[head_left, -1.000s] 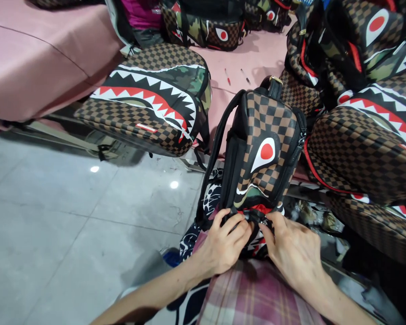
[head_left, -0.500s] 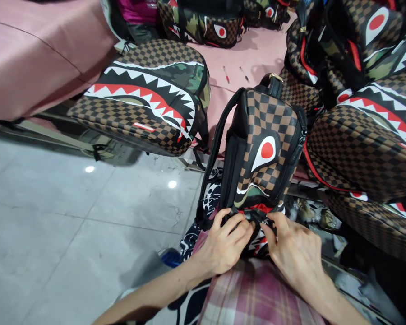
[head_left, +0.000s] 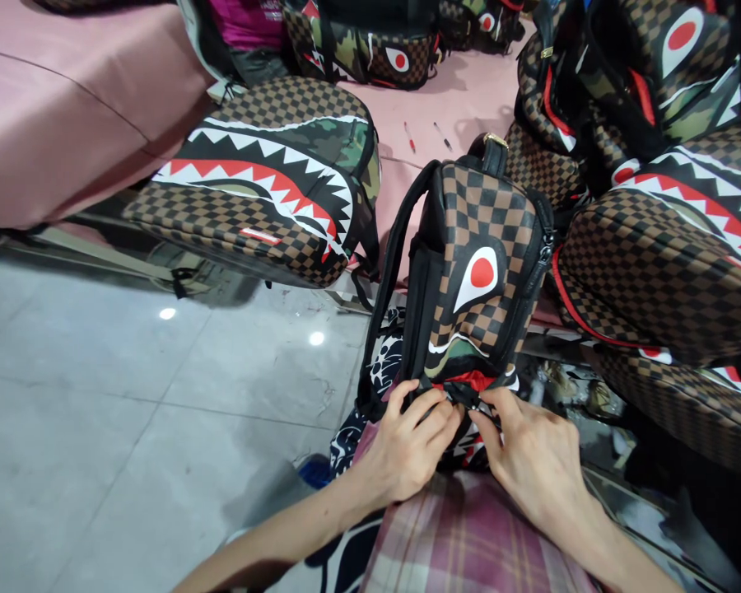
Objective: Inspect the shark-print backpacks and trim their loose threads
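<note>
A brown-and-black checkered backpack point(head_left: 500, 210) with a red-and-white eye patch leans upright between the table edge and my lap. Low on its front a pocket gapes, and its red lining point(head_left: 473, 380) shows. My left hand point(head_left: 417, 441) has its fingers curled over the black edge of that opening, on the left side. Close beside it, my right hand point(head_left: 531, 449) pinches the black edge between thumb and forefinger. A small dark piece shows near those fingertips, too small to name. Shark teeth print point(head_left: 473, 445) peeks out below the hands.
On the pink-covered table point(head_left: 401, 107) lie a second shark-mouth backpack point(head_left: 265, 177), a red pen point(head_left: 409, 137) and a black pen point(head_left: 443, 137). More checkered bags point(head_left: 673, 255) are piled at the right. A tiled floor point(head_left: 123, 445) stretches out at left.
My right hand has shifted slightly left along the pocket opening, its grip still pinched. My left hand and the backpack hold nearly the same place; the view has moved a little.
</note>
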Tool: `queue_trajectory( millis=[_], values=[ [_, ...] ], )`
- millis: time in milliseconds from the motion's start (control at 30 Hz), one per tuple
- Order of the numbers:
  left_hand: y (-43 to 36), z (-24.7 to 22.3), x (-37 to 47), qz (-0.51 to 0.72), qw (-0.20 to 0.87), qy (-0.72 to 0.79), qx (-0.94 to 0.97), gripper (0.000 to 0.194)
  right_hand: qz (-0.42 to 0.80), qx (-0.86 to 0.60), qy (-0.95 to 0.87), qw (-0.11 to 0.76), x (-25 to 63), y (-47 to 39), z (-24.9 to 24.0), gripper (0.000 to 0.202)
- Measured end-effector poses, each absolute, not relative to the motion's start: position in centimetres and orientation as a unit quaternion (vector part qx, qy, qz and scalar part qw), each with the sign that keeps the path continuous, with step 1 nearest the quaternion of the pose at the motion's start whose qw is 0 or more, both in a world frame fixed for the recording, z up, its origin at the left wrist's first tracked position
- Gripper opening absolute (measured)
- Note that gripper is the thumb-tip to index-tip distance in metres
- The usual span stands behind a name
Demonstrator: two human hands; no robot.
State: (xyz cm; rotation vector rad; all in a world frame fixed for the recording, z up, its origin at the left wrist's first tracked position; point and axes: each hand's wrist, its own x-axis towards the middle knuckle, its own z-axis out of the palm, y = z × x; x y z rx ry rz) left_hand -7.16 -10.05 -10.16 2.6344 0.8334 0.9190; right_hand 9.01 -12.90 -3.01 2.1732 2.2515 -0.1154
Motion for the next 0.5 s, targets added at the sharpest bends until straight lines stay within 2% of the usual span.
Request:
queue_trajectory(
  millis=[67,133,233,367,433,500],
  values=[
    [-10.1,-10.2,-7.3,0.315,0.115,0.285,0.898,0.024,-0.039,0.69,0.722,-0.007,9.0,-12.9,-2.9,0.015],
    [-10.1,-10.2,-7.4,0.312,0.119,0.289,0.897,0.025,-0.063,0.693,0.716,-0.057,9.4,-12.9,-2.9,0.015],
    [-9.8,-9.7,-7.0,0.311,0.109,0.307,0.893,0.025,-0.155,0.699,0.666,-0.208,11.4,-13.3,-3.4,0.014],
    [-8.7,-8.1,-4.6,0.261,0.046,0.373,0.889,0.02,-0.22,0.733,0.487,-0.422,14.6,-13.8,-5.3,0.027],
    [-8.1,-7.2,-2.9,0.226,0.033,0.367,0.901,0.022,-0.235,0.738,0.415,-0.476,15.6,-13.6,-6.3,0.025],
    [-7.8,-6.5,-1.6,0.225,0.049,0.332,0.915,0.02,-0.276,0.732,0.387,-0.488,16.1,-13.3,-7.0,0.024]
  ],
)
